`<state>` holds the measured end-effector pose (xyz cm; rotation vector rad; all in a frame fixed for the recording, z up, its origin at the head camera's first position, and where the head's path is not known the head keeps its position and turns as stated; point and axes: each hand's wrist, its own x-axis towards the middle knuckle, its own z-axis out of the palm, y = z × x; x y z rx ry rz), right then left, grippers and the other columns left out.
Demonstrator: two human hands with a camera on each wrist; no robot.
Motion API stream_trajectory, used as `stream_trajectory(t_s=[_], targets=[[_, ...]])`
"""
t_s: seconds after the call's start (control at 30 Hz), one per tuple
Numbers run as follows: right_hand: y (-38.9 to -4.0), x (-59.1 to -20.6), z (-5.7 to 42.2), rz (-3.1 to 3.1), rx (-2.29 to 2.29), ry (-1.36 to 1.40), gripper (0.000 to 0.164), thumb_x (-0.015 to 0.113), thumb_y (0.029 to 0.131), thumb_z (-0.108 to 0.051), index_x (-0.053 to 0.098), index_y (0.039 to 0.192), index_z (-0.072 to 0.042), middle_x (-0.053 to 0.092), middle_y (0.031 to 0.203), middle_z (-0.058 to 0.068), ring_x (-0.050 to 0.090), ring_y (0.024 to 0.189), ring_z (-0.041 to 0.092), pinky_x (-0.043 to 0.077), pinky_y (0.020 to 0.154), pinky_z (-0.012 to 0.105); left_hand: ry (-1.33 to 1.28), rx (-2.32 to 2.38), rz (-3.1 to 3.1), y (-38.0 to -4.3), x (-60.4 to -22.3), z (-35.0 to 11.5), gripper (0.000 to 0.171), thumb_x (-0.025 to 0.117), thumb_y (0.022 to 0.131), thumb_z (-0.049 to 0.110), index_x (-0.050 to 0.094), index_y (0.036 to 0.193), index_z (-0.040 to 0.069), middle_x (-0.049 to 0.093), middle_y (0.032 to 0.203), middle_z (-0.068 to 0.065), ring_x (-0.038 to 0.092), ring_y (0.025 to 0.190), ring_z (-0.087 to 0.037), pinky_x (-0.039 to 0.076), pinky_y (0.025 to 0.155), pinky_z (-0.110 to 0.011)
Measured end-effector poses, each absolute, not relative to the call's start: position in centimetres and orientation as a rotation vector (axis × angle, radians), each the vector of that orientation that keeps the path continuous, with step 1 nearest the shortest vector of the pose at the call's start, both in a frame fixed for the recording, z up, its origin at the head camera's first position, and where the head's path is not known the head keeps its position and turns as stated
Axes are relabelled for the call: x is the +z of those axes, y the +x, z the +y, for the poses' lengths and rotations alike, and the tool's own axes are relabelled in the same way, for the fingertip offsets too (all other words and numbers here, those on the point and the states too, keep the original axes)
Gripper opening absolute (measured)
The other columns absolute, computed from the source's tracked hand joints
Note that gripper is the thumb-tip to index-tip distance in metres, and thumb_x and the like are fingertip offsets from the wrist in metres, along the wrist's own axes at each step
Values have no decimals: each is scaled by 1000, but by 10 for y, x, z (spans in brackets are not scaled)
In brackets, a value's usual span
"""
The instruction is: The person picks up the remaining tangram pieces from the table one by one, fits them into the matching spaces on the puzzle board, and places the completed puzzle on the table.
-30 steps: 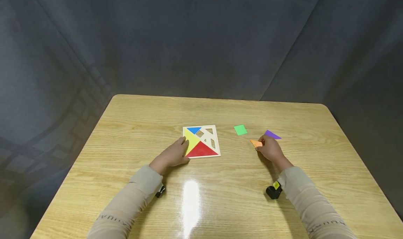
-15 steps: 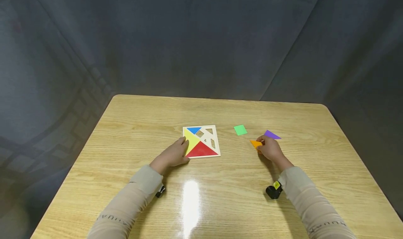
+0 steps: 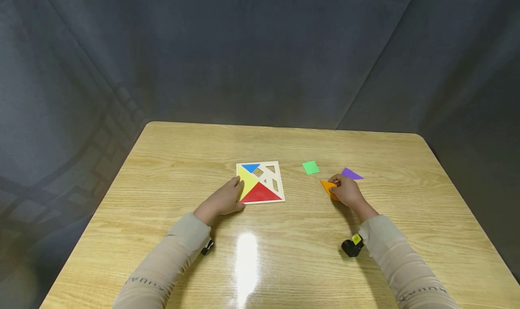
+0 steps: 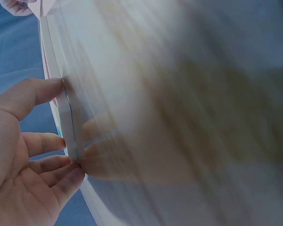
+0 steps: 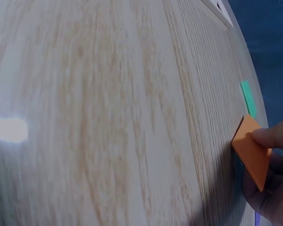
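Observation:
A square tangram tray [image 3: 281,187] lies flat, with yellow, red and blue triangles set in its left and front parts. My left hand [image 3: 223,198] grips the tray's front-left corner; the left wrist view shows thumb and fingertips against its edge [image 4: 68,117]. Between thumb and fingers, my right hand [image 3: 348,192] pinches an orange tangram piece [image 5: 252,148], tilted close over the table. Part of that piece is hidden behind the thumb. A green square piece [image 3: 310,167] lies left of and beyond this hand. Just behind it is a purple piece [image 3: 352,174], partly covered.
The wooden table [image 3: 292,255] has a dark curtain [image 3: 260,56] behind it and at both sides. Several cut-outs in the tray's right part hold no pieces. A black wrist camera [image 3: 352,247] hangs beneath the right sleeve.
My right hand has shifted the orange piece slightly left and turned it so more of its face shows. The left hand and tray stay in place.

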<state>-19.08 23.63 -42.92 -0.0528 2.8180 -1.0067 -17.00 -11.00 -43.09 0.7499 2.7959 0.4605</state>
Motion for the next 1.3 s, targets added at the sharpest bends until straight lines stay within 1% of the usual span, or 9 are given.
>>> stream_trajectory(t_s=[0.13, 0.3, 0.5, 0.73, 0.97, 1.3], targets=[[-191, -429, 233, 2798, -1051, -37, 19, 54, 79, 0, 53, 97, 6, 52, 84, 16, 47, 77, 27, 41, 58, 28, 760, 454, 2802, -170, -431, -110, 69, 63, 74, 23, 34, 125, -13, 30, 128, -28, 32, 117, -34, 27, 97, -36], [-191, -428, 229, 2783, -1093, -25, 18, 54, 80, 1, 53, 97, 6, 48, 78, 11, 44, 72, 23, 38, 56, 27, 782, 444, 2810, -171, -431, -110, 69, 63, 74, 23, 35, 125, -13, 31, 127, -29, 33, 116, -35, 27, 97, -37], [-191, -429, 223, 2765, -1142, -21, 19, 53, 80, 1, 52, 98, 7, 47, 77, 10, 43, 70, 21, 38, 56, 27, 769, 440, 2804, -171, -431, -110, 68, 63, 74, 22, 34, 125, -12, 29, 128, -29, 32, 117, -35, 27, 97, -36], [-192, -434, 216, 2735, -1234, -1, 17, 54, 79, 2, 51, 95, 7, 44, 73, 7, 41, 66, 18, 36, 54, 25, 743, 443, 2794, -170, -429, -110, 68, 62, 74, 22, 34, 126, -12, 28, 130, -28, 30, 118, -35, 26, 98, -37], [-193, -436, 209, 2723, -1273, 26, 18, 54, 79, 1, 52, 95, 7, 45, 77, 8, 42, 69, 19, 37, 56, 25, 752, 448, 2797, -170, -429, -110, 68, 62, 74, 23, 34, 125, -12, 29, 129, -28, 32, 118, -34, 27, 97, -36], [-194, -436, 198, 2686, -1333, 69, 19, 54, 79, 1, 51, 97, 7, 44, 76, 7, 41, 68, 18, 37, 55, 24, 739, 454, 2785, -170, -429, -109, 68, 62, 75, 23, 33, 126, -12, 28, 130, -28, 31, 118, -34, 26, 98, -36]])
